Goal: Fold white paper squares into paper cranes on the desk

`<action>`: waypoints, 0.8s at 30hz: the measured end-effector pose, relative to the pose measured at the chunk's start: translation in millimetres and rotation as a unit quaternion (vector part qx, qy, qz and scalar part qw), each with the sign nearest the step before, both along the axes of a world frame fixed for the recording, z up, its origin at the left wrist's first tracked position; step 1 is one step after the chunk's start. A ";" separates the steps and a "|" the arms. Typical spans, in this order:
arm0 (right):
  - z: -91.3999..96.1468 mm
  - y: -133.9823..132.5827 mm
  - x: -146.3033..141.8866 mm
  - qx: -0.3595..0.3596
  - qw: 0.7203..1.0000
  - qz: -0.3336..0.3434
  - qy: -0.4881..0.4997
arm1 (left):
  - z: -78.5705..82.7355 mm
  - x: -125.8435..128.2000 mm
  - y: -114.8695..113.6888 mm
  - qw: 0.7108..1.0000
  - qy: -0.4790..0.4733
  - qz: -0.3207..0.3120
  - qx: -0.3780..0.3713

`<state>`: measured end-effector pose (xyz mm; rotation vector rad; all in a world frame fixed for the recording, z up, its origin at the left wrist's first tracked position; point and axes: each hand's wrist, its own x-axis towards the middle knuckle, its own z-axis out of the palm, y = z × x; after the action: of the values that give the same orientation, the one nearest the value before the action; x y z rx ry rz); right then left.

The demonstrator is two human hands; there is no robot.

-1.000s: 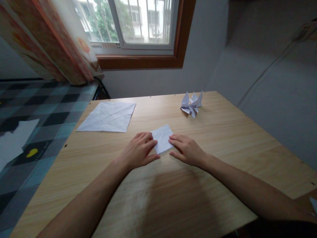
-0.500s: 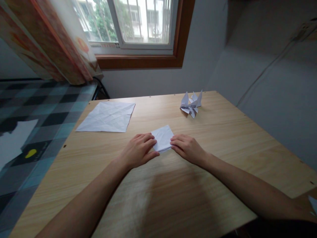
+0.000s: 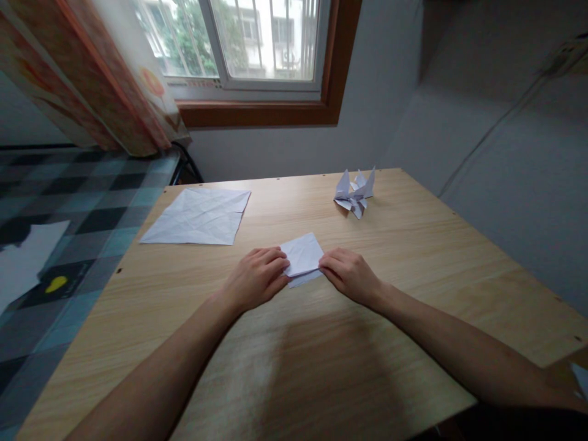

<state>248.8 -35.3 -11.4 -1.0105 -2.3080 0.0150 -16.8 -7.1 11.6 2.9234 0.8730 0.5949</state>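
A small folded white paper (image 3: 302,254) lies on the wooden table (image 3: 413,269) in front of me. My left hand (image 3: 256,277) rests on its left edge with fingers curled and pinching the near corner. At the paper's right edge my right hand (image 3: 350,275) pinches the top layer, and that near flap is lifted slightly off the layer under it.
A creased flat white sheet (image 3: 197,215) lies at the table's far left. A finished folded paper figure (image 3: 354,193) stands at the far right. A bed with a checked cover (image 3: 55,233) borders the table's left side; a window and curtain are behind.
My right hand's fingers have drawn together from lying flat into a pinch on the paper's right edge, and the near flap of the folded paper has lifted a little. The left hand barely moved.
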 end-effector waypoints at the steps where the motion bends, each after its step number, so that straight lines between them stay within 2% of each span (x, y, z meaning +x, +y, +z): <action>1: 0.2 -0.2 0.1 0.001 1.000 0.002 -0.001 | -0.6 0.2 0.1 1.000 -0.005 -0.001 0.006; 6: 0.8 -1.1 0.3 0.002 1.000 0.007 -0.009 | -1.7 0.7 0.1 0.999 -0.025 -0.007 0.036; 9: 1.6 -2.2 -0.8 -0.001 1.000 0.007 -0.010 | -0.8 1.3 -0.5 0.999 -0.025 -0.010 0.022; 14: 4.0 -3.1 -6.7 -0.020 1.000 -0.017 -0.007 | -2.0 4.5 -0.2 0.997 -0.034 0.063 -0.011; 19: 3.0 0.3 -13.3 -0.028 0.997 -0.065 -0.005 | -2.9 8.9 -0.8 0.994 -0.013 0.108 0.007; 21: 1.3 2.3 -14.0 -0.008 0.999 -0.042 -0.016 | -2.7 10.1 -2.1 0.995 -0.012 0.096 0.029; 24: -0.5 4.3 -12.6 0.034 0.998 0.030 -0.054 | -2.1 11.9 -4.5 0.998 0.016 0.013 0.067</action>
<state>236.1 -31.1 -12.0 -0.9288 -2.4187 -0.0959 -4.9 -11.6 9.5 3.0526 0.9103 0.6336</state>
